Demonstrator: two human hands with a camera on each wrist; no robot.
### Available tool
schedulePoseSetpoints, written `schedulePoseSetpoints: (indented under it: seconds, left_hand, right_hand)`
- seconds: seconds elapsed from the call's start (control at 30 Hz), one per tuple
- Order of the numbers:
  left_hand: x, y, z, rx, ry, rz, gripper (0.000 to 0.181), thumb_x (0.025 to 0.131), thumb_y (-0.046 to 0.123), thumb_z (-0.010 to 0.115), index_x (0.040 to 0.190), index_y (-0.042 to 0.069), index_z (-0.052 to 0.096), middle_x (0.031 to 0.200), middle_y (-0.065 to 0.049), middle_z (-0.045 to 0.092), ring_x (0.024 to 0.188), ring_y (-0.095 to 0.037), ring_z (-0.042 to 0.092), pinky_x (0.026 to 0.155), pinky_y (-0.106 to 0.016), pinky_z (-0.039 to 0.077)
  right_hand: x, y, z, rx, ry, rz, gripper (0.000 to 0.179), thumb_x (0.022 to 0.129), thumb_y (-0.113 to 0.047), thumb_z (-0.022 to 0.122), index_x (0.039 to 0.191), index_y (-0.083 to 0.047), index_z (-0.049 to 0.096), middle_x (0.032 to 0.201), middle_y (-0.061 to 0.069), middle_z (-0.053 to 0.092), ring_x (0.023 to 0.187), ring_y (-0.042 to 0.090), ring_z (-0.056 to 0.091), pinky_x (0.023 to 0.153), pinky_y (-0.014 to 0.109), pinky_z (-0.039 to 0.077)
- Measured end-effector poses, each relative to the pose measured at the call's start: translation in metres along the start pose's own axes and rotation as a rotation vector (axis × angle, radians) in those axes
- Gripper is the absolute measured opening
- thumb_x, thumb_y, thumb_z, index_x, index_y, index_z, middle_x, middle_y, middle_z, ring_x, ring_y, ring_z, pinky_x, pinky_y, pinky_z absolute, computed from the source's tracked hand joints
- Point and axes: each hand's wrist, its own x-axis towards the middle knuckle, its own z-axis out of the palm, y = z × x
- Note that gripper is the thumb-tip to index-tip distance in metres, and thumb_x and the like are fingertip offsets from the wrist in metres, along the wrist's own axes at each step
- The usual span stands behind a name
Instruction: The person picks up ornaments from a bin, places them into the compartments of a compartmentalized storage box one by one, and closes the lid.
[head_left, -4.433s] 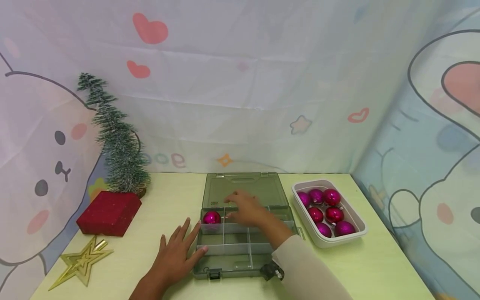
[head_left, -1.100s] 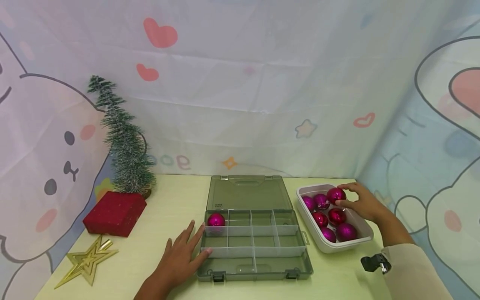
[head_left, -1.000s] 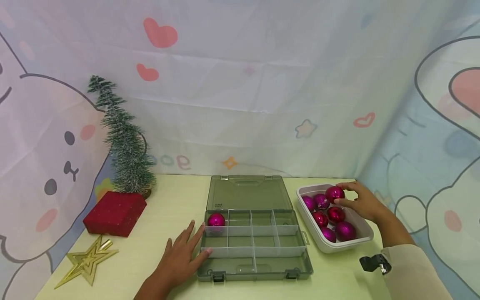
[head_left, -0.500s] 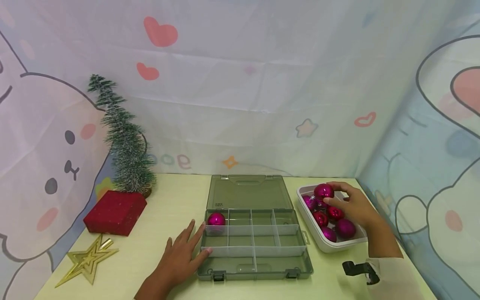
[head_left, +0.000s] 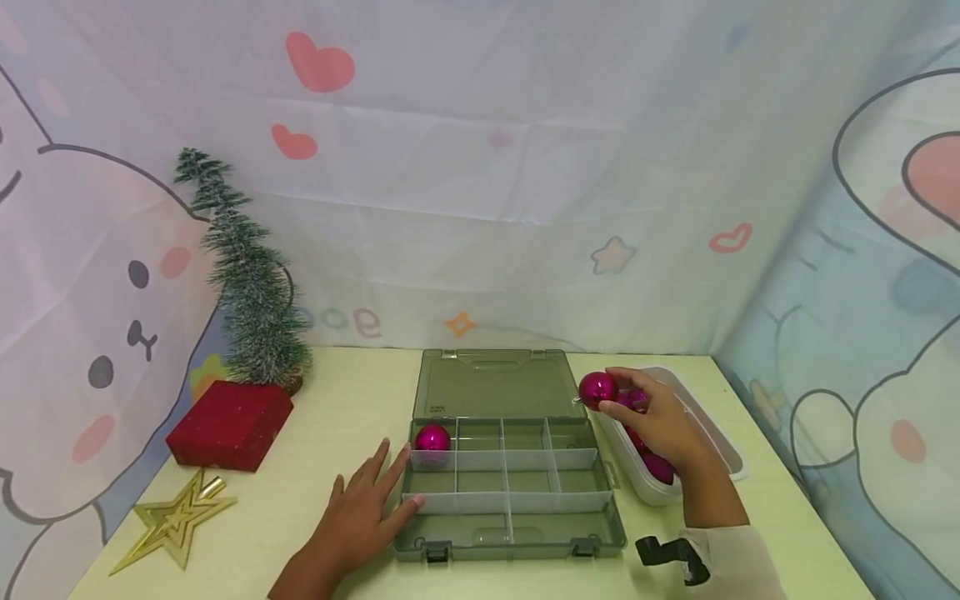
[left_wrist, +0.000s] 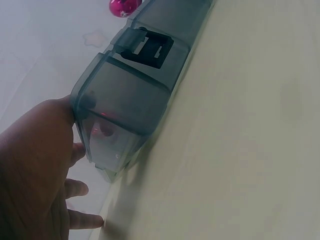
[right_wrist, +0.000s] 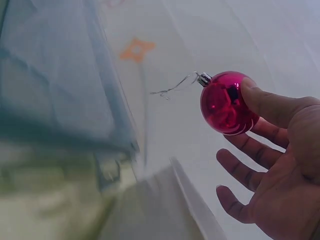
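Note:
My right hand point(head_left: 658, 421) pinches a shiny magenta Christmas bauble point(head_left: 597, 391) between thumb and fingers, above the left rim of the white tub. Its silver cap and wire hook point(right_wrist: 172, 89) point left in the right wrist view. At the left side of the open green-tinted divider box point(head_left: 510, 550), my left hand point(head_left: 360, 518) lies with fingers spread, thumb at the box's edge. One magenta bauble point(head_left: 432, 438) sits in the box's back left compartment. More baubles lie in the white tub point(head_left: 738, 463), partly hidden behind my right hand.
A small frosted Christmas tree point(head_left: 251, 308) stands at the back left. In front of it are a red box point(head_left: 230, 425) and a gold star point(head_left: 176, 521). The divider box's lid point(head_left: 495, 383) lies back toward the printed cloth backdrop point(head_left: 480, 167).
My right hand went from the divider box to the tub, lifted a bauble out and carried it left toward the box. My left hand has stayed beside the box.

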Motion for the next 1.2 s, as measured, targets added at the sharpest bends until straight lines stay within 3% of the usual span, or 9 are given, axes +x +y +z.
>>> schedulePoseSetpoints:
  seconds: [0.23, 0.5, 0.9, 1.1, 1.2]
  left_hand:
    - [0.001, 0.0, 0.0, -0.003, -0.002, 0.004, 0.08, 0.108, 0.068, 0.053, 0.174, 0.031, 0.031, 0.183, -0.015, 0.023, 0.162, -0.048, 0.037, 0.119, -0.09, 0.021]
    - [0.002, 0.0, -0.002, -0.001, 0.001, 0.007, 0.079, 0.108, 0.067, 0.054, 0.174, 0.03, 0.031, 0.183, -0.016, 0.024, 0.162, -0.049, 0.038, 0.118, -0.091, 0.022]
    - [-0.001, 0.002, -0.004, -0.014, -0.01, -0.005, 0.08, 0.107, 0.068, 0.054, 0.174, 0.03, 0.031, 0.183, -0.016, 0.023, 0.163, -0.048, 0.035, 0.119, -0.091, 0.02]
    - [-0.001, 0.001, -0.003, -0.023, -0.016, -0.004, 0.08, 0.107, 0.067, 0.054, 0.174, 0.031, 0.031, 0.183, -0.016, 0.023, 0.163, -0.049, 0.035, 0.118, -0.091, 0.02]
    - [0.0, 0.0, -0.002, -0.027, -0.019, -0.004, 0.08, 0.107, 0.068, 0.054, 0.174, 0.031, 0.03, 0.183, -0.016, 0.023, 0.163, -0.048, 0.035, 0.118, -0.092, 0.02]
  right_hand:
    - [0.008, -0.013, 0.03, 0.11, -0.026, -0.029, 0.062, 0.103, -0.03, 0.078, 0.157, -0.009, 0.055, 0.154, 0.021, 0.064, 0.149, 0.044, 0.055, 0.12, 0.07, 0.044]
    - [0.016, -0.035, 0.059, 0.119, -0.045, -0.072, 0.051, 0.103, -0.026, 0.079, 0.149, -0.009, 0.063, 0.142, 0.016, 0.07, 0.138, 0.037, 0.06, 0.112, 0.067, 0.048]
    - [0.026, -0.059, 0.1, 0.154, -0.013, -0.056, 0.054, 0.102, -0.021, 0.08, 0.15, -0.003, 0.061, 0.139, 0.02, 0.072, 0.136, 0.042, 0.063, 0.109, 0.07, 0.05]
    - [0.028, -0.068, 0.123, 0.163, 0.029, -0.055, 0.05, 0.099, -0.016, 0.083, 0.143, -0.003, 0.066, 0.134, 0.02, 0.075, 0.13, 0.04, 0.067, 0.096, 0.052, 0.058]
    - [0.027, -0.069, 0.131, 0.157, 0.034, -0.059, 0.046, 0.097, -0.014, 0.084, 0.139, -0.003, 0.068, 0.132, 0.02, 0.075, 0.128, 0.042, 0.068, 0.096, 0.054, 0.062]
